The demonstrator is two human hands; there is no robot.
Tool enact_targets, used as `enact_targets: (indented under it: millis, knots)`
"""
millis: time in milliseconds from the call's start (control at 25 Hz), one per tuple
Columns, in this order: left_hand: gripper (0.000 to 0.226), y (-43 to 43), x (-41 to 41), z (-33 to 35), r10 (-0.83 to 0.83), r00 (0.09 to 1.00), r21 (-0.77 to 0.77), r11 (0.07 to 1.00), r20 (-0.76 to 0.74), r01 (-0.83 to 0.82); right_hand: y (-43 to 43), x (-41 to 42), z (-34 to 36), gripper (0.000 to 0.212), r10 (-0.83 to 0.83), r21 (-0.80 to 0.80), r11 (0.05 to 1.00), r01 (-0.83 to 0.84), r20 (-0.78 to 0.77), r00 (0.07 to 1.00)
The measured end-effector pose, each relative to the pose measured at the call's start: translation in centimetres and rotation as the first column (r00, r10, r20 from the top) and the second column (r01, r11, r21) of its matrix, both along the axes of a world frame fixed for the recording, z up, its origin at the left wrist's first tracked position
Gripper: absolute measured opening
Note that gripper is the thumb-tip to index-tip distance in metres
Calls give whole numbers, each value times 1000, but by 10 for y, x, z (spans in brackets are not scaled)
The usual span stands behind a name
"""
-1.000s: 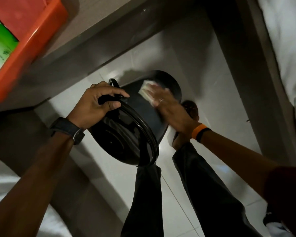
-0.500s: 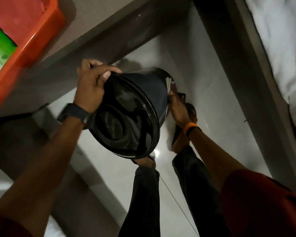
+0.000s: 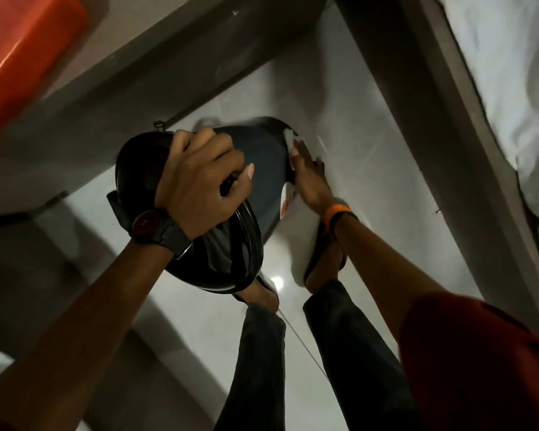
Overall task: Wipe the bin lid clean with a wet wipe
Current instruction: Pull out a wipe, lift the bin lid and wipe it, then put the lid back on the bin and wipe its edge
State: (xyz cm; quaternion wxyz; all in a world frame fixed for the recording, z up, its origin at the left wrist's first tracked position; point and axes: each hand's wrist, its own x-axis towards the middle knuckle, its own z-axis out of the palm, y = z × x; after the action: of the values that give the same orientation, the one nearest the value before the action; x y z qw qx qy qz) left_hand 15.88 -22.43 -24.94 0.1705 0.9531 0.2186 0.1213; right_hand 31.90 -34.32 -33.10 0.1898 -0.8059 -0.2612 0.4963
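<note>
I hold a black round bin (image 3: 262,157) tilted in the air above the floor, its rimmed open end (image 3: 243,244) facing me. My left hand (image 3: 196,178) grips the rim near the top, fingers curled over it, a dark watch on the wrist. My right hand (image 3: 308,178) presses a white wet wipe (image 3: 290,140) against the bin's far right side. Only a corner of the wipe shows past my fingers. No separate lid can be made out.
An orange tray (image 3: 28,51) sits on a grey counter (image 3: 156,48) at upper left. A white-covered bed (image 3: 504,88) with a dark frame runs along the right. My legs and sandalled feet (image 3: 324,265) stand on the glossy tiled floor (image 3: 371,188).
My left hand has shifted lower along the rim and the bin has turned. My right hand with the wipe stays on the far right side, slightly higher.
</note>
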Motion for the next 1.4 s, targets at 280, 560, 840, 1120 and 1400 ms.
enact_targets:
  millis: [280, 560, 840, 1120, 1400]
  knots:
    - [23, 47, 18, 11, 363, 919, -256, 884, -152, -391, -40, -93, 65, 49, -163, 415, 865, 283, -302, 939]
    - [23, 61, 19, 0, 414, 899, -254, 862, -145, -438, -19, -66, 22, 51, -654, 32, 637, 770, -505, 563]
    - [25, 70, 17, 3, 409, 902, -276, 859, -136, -431, -17, -94, 21, 49, -463, 328, 722, 609, -425, 778]
    - [18, -1, 37, 22, -41, 951, -17, 999, -307, 38, -65, -59, -22, 23, -445, -130, 890, 437, -39, 894]
    - [71, -71, 63, -4, -273, 905, 32, 954, -328, 299, -101, -13, 26, 21, -559, 23, 821, 570, 236, 795]
